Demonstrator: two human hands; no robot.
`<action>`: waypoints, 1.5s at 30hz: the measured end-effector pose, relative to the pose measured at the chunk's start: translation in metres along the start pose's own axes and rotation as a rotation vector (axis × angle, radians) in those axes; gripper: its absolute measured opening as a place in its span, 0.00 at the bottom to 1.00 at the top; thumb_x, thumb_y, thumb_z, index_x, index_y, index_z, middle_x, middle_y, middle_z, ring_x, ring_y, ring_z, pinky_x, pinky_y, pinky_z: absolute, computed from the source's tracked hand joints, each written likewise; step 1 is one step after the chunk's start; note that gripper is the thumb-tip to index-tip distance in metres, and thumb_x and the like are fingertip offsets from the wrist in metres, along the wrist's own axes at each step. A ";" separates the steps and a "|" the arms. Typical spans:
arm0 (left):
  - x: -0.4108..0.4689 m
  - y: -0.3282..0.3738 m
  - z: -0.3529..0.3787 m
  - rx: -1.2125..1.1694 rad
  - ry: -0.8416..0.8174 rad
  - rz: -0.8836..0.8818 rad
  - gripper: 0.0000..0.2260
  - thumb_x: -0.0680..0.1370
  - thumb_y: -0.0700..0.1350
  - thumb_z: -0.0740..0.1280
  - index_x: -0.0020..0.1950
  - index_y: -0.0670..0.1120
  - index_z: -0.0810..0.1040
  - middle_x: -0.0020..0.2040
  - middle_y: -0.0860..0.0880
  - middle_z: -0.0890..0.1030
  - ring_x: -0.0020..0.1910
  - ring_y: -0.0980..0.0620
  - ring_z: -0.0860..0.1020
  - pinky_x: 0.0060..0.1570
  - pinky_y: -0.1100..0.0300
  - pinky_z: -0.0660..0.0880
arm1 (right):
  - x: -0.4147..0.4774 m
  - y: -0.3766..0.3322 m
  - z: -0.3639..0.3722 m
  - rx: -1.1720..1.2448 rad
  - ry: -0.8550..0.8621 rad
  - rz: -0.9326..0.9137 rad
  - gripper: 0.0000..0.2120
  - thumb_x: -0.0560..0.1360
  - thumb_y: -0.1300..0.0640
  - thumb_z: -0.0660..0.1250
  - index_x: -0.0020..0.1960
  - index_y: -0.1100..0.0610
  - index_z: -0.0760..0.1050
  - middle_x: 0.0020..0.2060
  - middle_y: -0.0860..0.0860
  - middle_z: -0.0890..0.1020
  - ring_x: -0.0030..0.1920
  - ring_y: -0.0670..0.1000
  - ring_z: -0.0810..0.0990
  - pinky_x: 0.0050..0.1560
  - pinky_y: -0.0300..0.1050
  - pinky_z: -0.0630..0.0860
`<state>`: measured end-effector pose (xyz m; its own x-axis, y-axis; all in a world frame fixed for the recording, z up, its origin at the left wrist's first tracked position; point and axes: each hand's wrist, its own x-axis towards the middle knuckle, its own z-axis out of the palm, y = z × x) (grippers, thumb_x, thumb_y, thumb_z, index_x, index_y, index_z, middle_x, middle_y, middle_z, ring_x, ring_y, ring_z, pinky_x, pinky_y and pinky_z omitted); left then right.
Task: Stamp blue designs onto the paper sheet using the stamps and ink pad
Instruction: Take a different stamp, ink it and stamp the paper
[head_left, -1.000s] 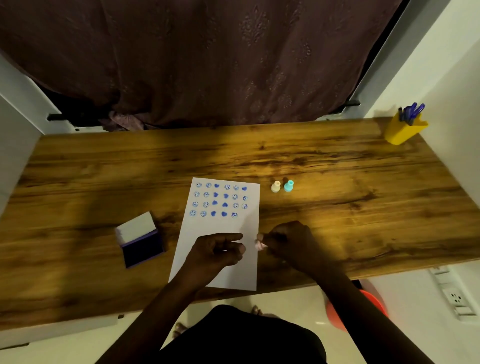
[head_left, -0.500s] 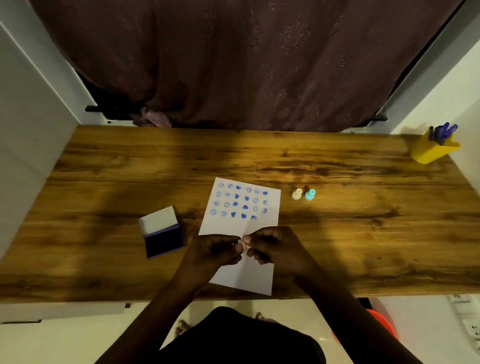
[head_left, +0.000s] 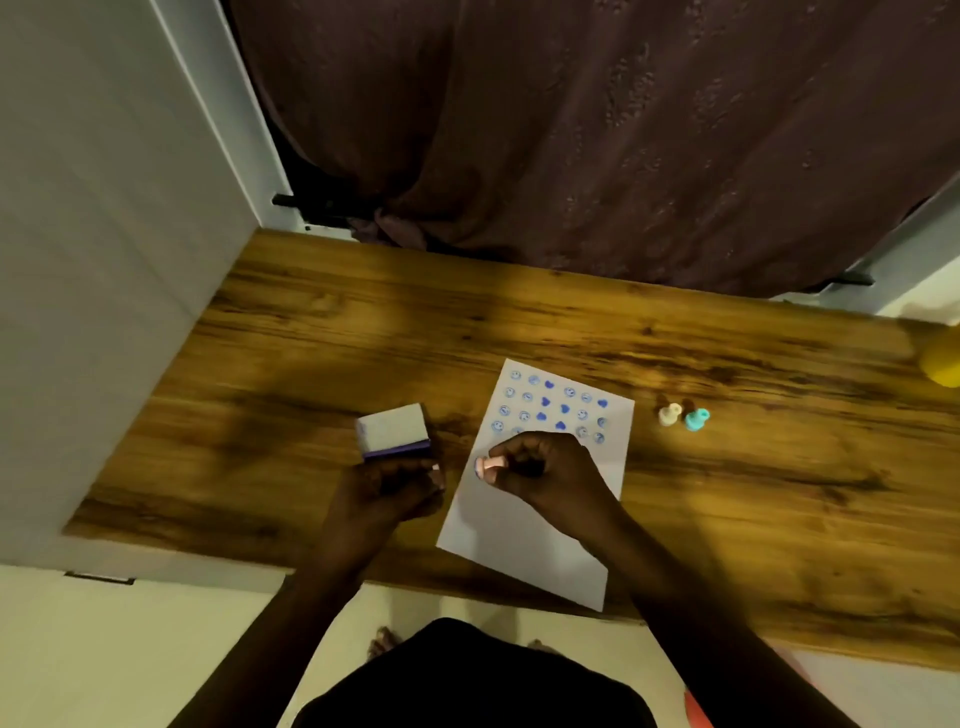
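A white paper sheet (head_left: 524, 535) lies on the wooden desk, its top part covered with rows of blue faces and hearts. My right hand (head_left: 550, 470) hovers over the sheet's left middle, shut on a small pink stamp (head_left: 488, 466) that points left. My left hand (head_left: 389, 491) rests curled on the near side of the ink pad (head_left: 393, 431), whose white lid stands up; the hand hides the pad's blue base. A cream stamp (head_left: 669, 414) and a teal stamp (head_left: 696, 419) stand to the right of the sheet.
The wooden desk (head_left: 727, 467) runs from a white wall on the left to a yellow pen holder (head_left: 943, 364) at the right edge. A dark curtain hangs behind the desk. My lap and feet show below the desk's near edge.
My left hand has moved left from the sheet to the ink pad. My right hand carries the pink stamp leftward over the sheet. The camera has swung left.
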<state>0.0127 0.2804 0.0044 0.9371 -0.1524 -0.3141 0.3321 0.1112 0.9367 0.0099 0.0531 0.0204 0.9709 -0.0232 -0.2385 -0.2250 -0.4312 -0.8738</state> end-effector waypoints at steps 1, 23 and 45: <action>0.000 -0.001 -0.011 0.005 0.028 -0.005 0.14 0.73 0.39 0.76 0.58 0.48 0.84 0.52 0.43 0.88 0.49 0.42 0.88 0.45 0.55 0.85 | 0.004 -0.005 0.008 -0.050 -0.020 -0.030 0.12 0.71 0.43 0.76 0.49 0.50 0.85 0.42 0.40 0.86 0.46 0.38 0.83 0.45 0.28 0.78; -0.015 -0.006 -0.138 -0.074 0.199 -0.029 0.05 0.76 0.38 0.74 0.51 0.42 0.87 0.47 0.39 0.88 0.48 0.41 0.86 0.56 0.44 0.81 | 0.047 -0.041 0.148 -0.860 -0.151 -0.282 0.10 0.78 0.52 0.69 0.57 0.55 0.80 0.55 0.55 0.84 0.56 0.57 0.83 0.58 0.47 0.79; 0.005 0.010 -0.116 -0.021 0.124 -0.024 0.04 0.77 0.37 0.73 0.50 0.38 0.87 0.47 0.36 0.87 0.46 0.40 0.86 0.50 0.50 0.83 | 0.048 -0.054 0.150 -0.918 -0.217 -0.189 0.13 0.79 0.54 0.68 0.62 0.58 0.78 0.60 0.57 0.82 0.61 0.59 0.81 0.62 0.50 0.76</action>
<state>0.0330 0.3945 -0.0057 0.9344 -0.0324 -0.3548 0.3560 0.1299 0.9254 0.0565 0.2109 -0.0072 0.9271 0.2468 -0.2820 0.1753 -0.9507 -0.2558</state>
